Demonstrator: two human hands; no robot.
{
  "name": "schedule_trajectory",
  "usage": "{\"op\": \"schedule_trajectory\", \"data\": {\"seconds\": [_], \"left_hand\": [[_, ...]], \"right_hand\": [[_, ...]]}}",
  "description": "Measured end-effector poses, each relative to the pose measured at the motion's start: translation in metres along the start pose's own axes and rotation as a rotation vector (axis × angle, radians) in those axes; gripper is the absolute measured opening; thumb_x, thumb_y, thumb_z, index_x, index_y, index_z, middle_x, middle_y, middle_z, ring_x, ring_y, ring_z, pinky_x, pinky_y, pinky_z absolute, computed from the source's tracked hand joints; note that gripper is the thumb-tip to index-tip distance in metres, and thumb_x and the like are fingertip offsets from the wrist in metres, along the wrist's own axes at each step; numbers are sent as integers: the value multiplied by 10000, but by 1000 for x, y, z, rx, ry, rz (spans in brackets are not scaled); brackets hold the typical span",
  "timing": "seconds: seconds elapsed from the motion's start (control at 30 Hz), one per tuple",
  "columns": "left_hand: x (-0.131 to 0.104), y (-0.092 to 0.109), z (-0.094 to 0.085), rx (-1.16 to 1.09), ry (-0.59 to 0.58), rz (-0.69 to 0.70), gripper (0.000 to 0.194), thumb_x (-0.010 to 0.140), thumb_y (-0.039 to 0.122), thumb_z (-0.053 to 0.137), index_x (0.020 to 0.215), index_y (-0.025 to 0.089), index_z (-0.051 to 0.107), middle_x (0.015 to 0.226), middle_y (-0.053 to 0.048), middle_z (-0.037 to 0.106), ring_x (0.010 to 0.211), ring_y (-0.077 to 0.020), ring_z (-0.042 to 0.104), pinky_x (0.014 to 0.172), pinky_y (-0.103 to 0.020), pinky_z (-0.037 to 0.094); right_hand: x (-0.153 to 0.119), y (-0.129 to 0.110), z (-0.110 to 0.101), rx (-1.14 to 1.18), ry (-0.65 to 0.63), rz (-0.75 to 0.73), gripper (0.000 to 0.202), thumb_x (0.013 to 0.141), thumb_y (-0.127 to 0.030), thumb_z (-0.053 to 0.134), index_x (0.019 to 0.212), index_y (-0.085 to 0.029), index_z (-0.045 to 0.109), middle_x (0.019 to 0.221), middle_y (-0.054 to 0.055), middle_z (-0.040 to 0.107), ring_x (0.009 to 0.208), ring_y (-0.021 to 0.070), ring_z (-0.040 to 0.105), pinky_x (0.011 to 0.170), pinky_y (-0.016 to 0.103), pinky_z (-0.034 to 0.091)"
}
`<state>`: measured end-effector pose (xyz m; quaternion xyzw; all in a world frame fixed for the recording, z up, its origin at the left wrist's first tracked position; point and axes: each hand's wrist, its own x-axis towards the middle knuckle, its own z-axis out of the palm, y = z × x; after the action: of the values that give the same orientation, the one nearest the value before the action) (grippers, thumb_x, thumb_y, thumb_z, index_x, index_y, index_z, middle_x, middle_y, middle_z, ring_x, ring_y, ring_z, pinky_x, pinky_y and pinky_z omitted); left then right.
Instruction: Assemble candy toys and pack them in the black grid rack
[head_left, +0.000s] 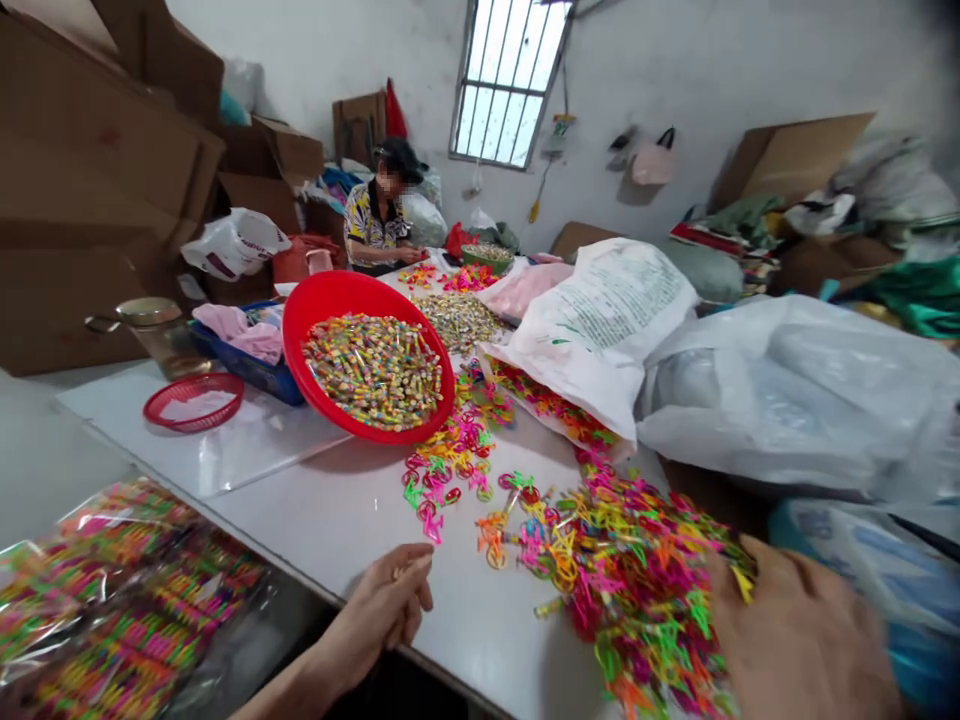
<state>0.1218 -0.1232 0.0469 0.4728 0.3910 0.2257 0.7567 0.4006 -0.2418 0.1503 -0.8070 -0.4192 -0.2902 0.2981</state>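
Note:
My left hand (386, 605) hovers at the front edge of the white table (337, 520), fingers curled together with the thumb over them; anything inside is hidden. To the right, my right hand (802, 620), smeared by motion, lies against a heap of small colourful plastic pieces (645, 570). Its fingers look apart, with a yellow piece beside them. Short tubes with patterned wraps are mixed into the heap. More loose plastic pieces (457, 440) trail across the table toward a tilted red basin (300, 340) full of small wrapped tubes (375, 370).
A white woven sack (600, 300) spills plastic pieces, beside a large white plastic bag (810, 390). A red basket (195, 402), jug (154, 335) and blue crate (255, 365) stand left. Packed bags (120, 600) lie below. A person (379, 215) sits at the far end.

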Motion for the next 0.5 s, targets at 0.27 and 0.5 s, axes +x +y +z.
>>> {"op": "schedule_trajectory", "data": {"seconds": [0.27,0.5], "left_hand": [[8,-14,5,-208,-177,65,841,559,318,779,1282,208,363,958,-94,564,763,-208,617,612,-290,439],[53,10,-12,-259,-72,55,395,662,303,711,990,135,570,793,-48,611,553,-76,510,493,-197,339]], "right_hand": [[16,-121,184,364,-587,118,331,715,-151,556,1041,-108,595,961,141,616,879,225,583,677,279,407],[9,-97,228,408,-683,388,279,585,-217,682,846,-141,618,581,-17,567,524,148,545,476,220,356]]}}
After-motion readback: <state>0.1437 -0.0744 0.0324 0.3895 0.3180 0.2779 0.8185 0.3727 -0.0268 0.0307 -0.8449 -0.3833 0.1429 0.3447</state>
